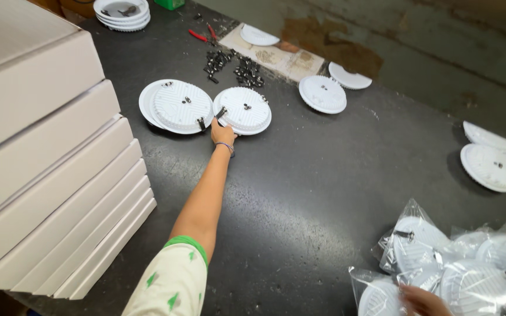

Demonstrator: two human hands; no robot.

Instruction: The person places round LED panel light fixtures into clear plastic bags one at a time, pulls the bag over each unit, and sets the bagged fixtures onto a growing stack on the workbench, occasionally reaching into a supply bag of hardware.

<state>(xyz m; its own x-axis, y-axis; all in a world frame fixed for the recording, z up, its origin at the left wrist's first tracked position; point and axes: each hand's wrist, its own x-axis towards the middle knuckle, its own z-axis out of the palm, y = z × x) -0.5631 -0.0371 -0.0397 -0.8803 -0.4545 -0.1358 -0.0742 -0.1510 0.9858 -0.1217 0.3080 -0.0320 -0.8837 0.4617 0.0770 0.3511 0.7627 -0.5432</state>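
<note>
Round white ribbed plastic lamp disc (243,109) with black spring clips, flat on the dark speckled worktop (311,175), touching a twin disc (181,106) stacked on another to its left. Looks light and stiff, probably slick on the smooth rim, so best grabbed by the edge, clear of the clips, which could snap on fingers. Left hand (222,132) stretched out on the near rim of it, fingers curled onto the edge, purple band at the wrist. Right hand (424,301) barely in frame at the bottom, resting on clear plastic bags (440,263) of bagged discs; can't tell if gripping. Further out: pile of black clips (232,64), red-handled pliers (203,34), more loose discs (322,93), stacked white cardboard boxes (48,158) on the left.
</note>
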